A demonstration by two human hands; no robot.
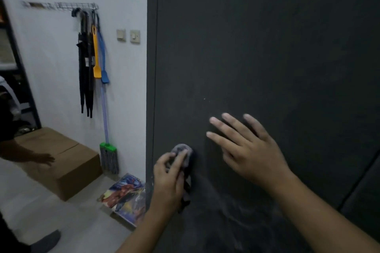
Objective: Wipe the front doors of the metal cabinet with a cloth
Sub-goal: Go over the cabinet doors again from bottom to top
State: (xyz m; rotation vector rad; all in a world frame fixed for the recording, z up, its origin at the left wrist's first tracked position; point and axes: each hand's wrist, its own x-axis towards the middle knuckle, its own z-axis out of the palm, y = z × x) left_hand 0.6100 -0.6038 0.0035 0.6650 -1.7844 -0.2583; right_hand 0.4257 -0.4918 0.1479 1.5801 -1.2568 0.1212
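A small bunched grey cloth (182, 153) is pinched closed in the left hand (168, 178) and pressed on the dark matte metal cabinet door (267, 47). The right hand (244, 150) is spread open, holding nothing, just right of the grip and apparently flat on the door. Pale dust streaks (232, 209) are seen below the grip; probably overlapping strokes with even pressure should be made there.

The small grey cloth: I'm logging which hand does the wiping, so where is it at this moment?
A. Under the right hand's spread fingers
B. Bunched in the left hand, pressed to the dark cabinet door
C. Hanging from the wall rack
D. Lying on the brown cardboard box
B: the small grey cloth sits bunched under the left hand against the dark metal cabinet door, while the right hand is open and holds nothing.
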